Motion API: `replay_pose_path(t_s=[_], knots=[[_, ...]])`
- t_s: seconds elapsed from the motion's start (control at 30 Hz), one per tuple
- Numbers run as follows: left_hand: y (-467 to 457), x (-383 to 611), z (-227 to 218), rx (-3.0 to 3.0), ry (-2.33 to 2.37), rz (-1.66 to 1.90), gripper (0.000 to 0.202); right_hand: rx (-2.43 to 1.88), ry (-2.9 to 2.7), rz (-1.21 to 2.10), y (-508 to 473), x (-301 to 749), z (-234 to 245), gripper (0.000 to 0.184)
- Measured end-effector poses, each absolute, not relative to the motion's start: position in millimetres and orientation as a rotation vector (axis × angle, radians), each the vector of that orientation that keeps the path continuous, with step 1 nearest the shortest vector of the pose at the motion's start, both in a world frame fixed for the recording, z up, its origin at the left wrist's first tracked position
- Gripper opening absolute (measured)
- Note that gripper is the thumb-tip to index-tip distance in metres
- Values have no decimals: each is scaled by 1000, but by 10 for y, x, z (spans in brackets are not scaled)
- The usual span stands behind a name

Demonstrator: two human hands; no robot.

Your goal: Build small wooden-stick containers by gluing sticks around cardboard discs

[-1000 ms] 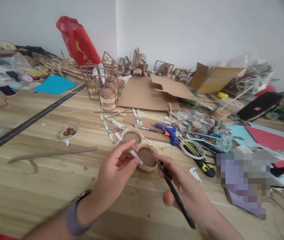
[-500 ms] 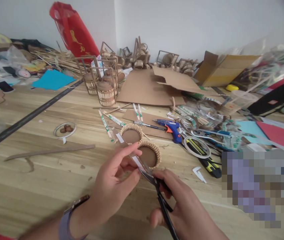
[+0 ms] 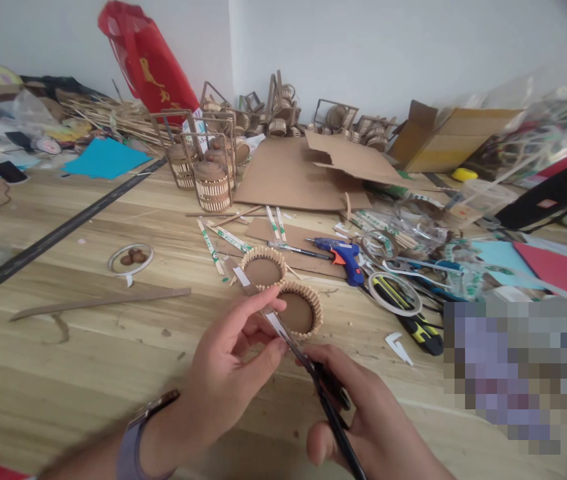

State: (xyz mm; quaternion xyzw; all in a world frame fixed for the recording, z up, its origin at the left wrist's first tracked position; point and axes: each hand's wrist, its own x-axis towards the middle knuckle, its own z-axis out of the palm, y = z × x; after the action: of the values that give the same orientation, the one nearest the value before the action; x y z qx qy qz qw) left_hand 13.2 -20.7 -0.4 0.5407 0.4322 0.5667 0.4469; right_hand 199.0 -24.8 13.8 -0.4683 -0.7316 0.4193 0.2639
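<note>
My left hand (image 3: 236, 363) pinches a thin white strip (image 3: 274, 324) between thumb and forefinger, low in the middle of the view. My right hand (image 3: 363, 420) grips black scissors (image 3: 320, 387), whose blades meet the strip right beside my left thumb. Just beyond my fingers, two round cardboard discs ringed with short sticks lie on the wooden table (image 3: 63, 360): one (image 3: 299, 312) close behind the strip, the other (image 3: 262, 268) a little farther back.
A blue glue gun (image 3: 342, 255), tape rings (image 3: 394, 293) and a yellow-black cutter (image 3: 416, 328) lie to the right. Small stick cages (image 3: 212, 180), flat cardboard (image 3: 288, 177) and a red bag (image 3: 146, 60) stand at the back. A long cardboard strip (image 3: 98, 303) lies left.
The scissors have swung from lying over the near disc down to the strip, and my right hand has drawn closer to my body. The view has tilted down slightly.
</note>
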Motion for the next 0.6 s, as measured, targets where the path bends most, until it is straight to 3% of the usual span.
replay_pose_path(t_s=[0.6], knots=[[-231, 136, -9, 1368, 1049, 1379, 52, -1222, -1952, 1024, -288, 2018, -105, 46]])
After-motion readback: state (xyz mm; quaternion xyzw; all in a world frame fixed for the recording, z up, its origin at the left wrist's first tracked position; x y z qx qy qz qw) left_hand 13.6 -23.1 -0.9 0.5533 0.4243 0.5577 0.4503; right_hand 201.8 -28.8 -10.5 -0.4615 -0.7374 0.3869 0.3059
